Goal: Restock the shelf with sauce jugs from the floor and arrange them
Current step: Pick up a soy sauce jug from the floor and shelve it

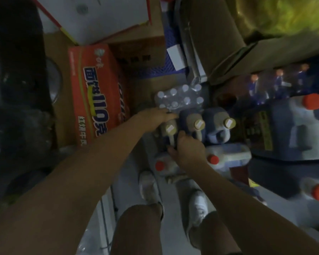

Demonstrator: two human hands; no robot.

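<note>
While both arms reach down, the scene reads so:

Jugs: three dark jugs with tan caps stand in a row on the floor, touching; left jug (168, 128), middle jug (195, 124), right jug (221, 126).
Left hand (157, 115): lies on the far left shoulder of the left jug, fingers stretched over it toward the middle jug; whether it clasps the jug I cannot tell.
Right hand (190, 153): on the near side of the left and middle jugs, fingers curled at the handle (172, 142) of the left jug, grasping it as far as the blur shows.
White jugs: two with red caps lie on the floor just this side of the row, one (161, 165) partly under the right hand, one (226, 157) to its right.
Bottle pack (180, 98): shrink-wrapped, white caps, touching the far side of the row.
Orange carton (95, 92): left of the pack, printed with large characters.
Brown cartons (140, 54): beyond the orange one, a white box (99, 15) on top.
Shelf side: large white jugs with red caps (302, 111) at the right edge, a row of small bottles (278, 83) behind them.
Shoes (149, 186): white, on the pale floor (171, 236) near the bottom, bare legs above them.
</note>
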